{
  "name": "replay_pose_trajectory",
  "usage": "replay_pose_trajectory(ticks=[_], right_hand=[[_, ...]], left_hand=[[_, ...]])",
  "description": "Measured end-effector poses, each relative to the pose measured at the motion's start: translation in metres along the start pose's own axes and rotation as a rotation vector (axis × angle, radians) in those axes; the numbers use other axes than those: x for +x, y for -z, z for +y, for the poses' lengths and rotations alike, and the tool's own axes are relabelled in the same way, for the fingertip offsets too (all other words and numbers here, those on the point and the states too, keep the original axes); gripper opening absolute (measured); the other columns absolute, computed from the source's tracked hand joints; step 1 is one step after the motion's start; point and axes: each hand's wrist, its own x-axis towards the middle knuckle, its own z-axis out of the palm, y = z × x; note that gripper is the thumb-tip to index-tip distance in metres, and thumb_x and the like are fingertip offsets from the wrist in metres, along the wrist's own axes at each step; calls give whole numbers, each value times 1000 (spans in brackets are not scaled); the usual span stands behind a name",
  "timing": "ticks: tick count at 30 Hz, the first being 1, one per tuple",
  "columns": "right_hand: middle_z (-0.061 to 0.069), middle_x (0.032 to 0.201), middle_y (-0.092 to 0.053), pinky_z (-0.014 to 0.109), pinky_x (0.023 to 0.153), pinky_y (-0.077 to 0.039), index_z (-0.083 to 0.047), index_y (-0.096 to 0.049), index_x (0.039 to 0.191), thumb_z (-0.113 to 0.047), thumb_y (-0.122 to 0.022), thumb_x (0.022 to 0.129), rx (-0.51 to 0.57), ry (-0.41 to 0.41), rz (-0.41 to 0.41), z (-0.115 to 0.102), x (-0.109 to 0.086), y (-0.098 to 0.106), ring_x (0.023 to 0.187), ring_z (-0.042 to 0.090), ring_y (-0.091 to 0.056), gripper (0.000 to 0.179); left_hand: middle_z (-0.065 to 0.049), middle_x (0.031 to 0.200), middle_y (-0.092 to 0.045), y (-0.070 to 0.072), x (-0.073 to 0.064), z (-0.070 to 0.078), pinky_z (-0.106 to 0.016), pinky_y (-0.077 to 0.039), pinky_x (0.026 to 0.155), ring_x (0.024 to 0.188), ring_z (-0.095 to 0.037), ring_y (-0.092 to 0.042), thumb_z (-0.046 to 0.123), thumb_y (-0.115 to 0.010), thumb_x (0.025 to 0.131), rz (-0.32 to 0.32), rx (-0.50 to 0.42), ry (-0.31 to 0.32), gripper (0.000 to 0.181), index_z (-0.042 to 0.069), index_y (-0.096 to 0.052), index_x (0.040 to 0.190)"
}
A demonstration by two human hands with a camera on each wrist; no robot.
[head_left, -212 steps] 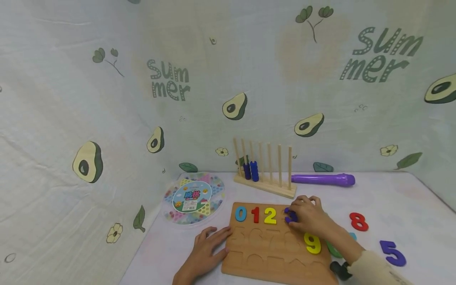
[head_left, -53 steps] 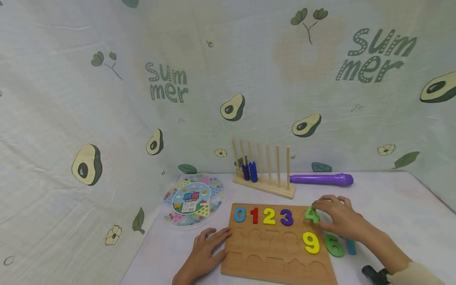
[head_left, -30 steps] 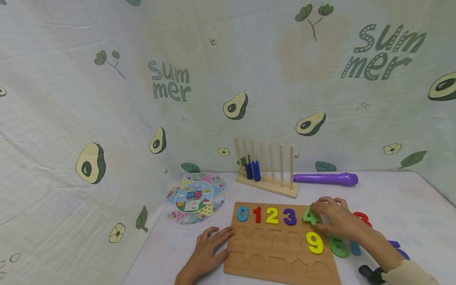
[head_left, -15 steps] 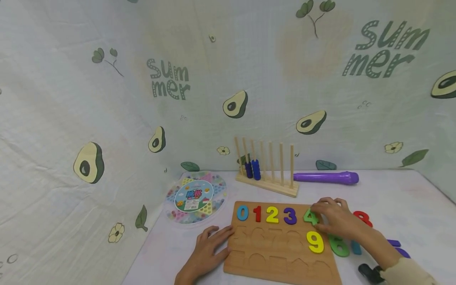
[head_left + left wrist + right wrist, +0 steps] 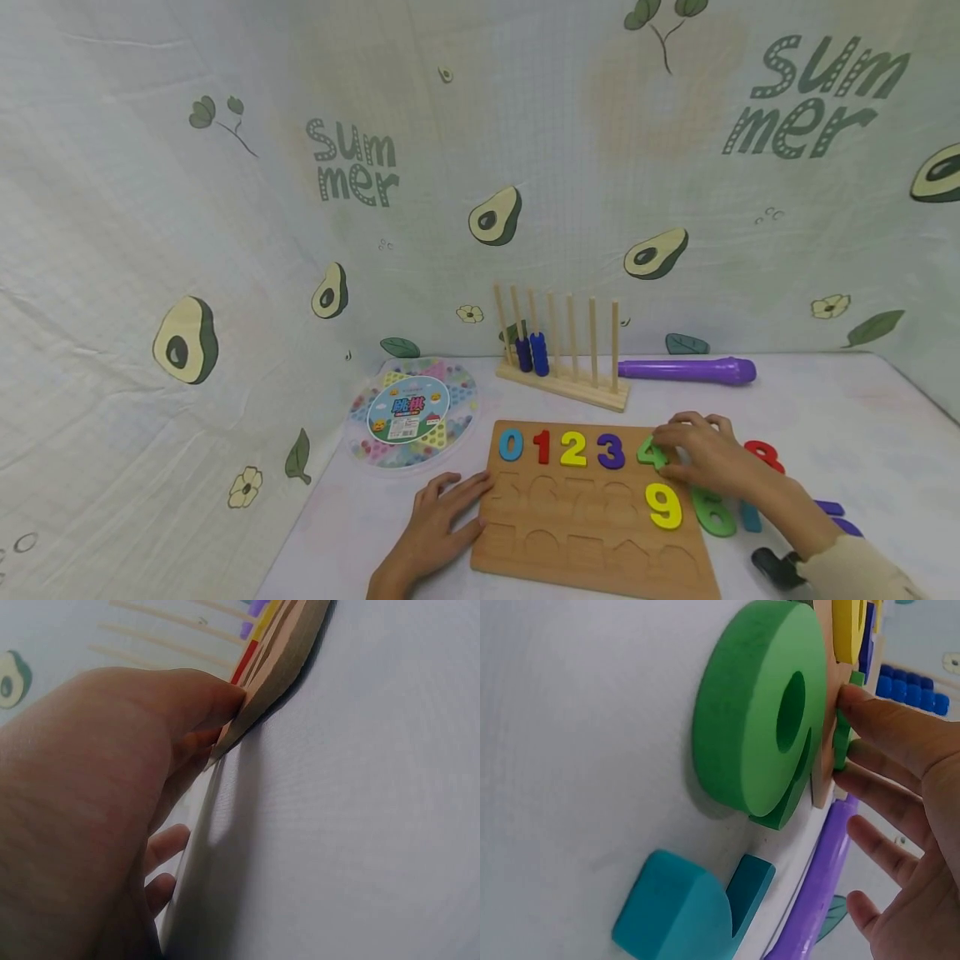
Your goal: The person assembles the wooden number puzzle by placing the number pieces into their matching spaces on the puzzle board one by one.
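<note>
A brown wooden number board (image 5: 592,575) lies on the white cloth, its top row holding blue 0 (image 5: 502,445), red 1 (image 5: 542,448), yellow 2 (image 5: 574,450) and purple 3 (image 5: 617,452). At that row's right end, my right hand (image 5: 708,457) pinches a green number 4 (image 5: 649,452) between thumb and fingers. The right wrist view shows this green 4 (image 5: 842,742) low against the board; whether it sits fully in its recess, I cannot tell. My left hand (image 5: 438,525) touches the board's left edge with extended fingers and thumb. A yellow 9 (image 5: 678,510) lies on the board below the 4.
Right of the board lie a green 6 (image 5: 726,525), a blue piece (image 5: 751,517), a red 8 (image 5: 763,450) and a purple 5 (image 5: 829,507), partly behind the right arm. Behind stand a peg counting frame (image 5: 562,385), a purple microphone-shaped toy (image 5: 686,371) and a round game box (image 5: 408,408).
Earlier my right hand was at the purple 3, which now lies in the top row. It then brought the green 4 to that row's right end. During the last second little moves.
</note>
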Motion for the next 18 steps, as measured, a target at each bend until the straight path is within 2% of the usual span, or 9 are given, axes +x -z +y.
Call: replay_pose_trajectory(ticks=[7, 18], right_hand=[[4, 120, -68, 72, 95, -22, -19, -75, 114, -44, -83, 79, 2, 11, 5, 2, -3, -2, 123, 40, -45, 44], [5, 118, -68, 68, 94, -25, -18, -74, 111, -31, -80, 84, -13, 7, 96, 2, -24, 12, 119, 39, -50, 31]], left_hand=[[19, 152, -44, 1, -2, 1, -58, -27, 99, 135, -27, -35, 47, -56, 100, -13, 12, 9, 49, 36, -50, 147], [15, 152, -45, 4, -1, 2, -62, -26, 100, 135, -31, -35, 46, -56, 100, -13, -10, -2, 49, 33, -52, 147]])
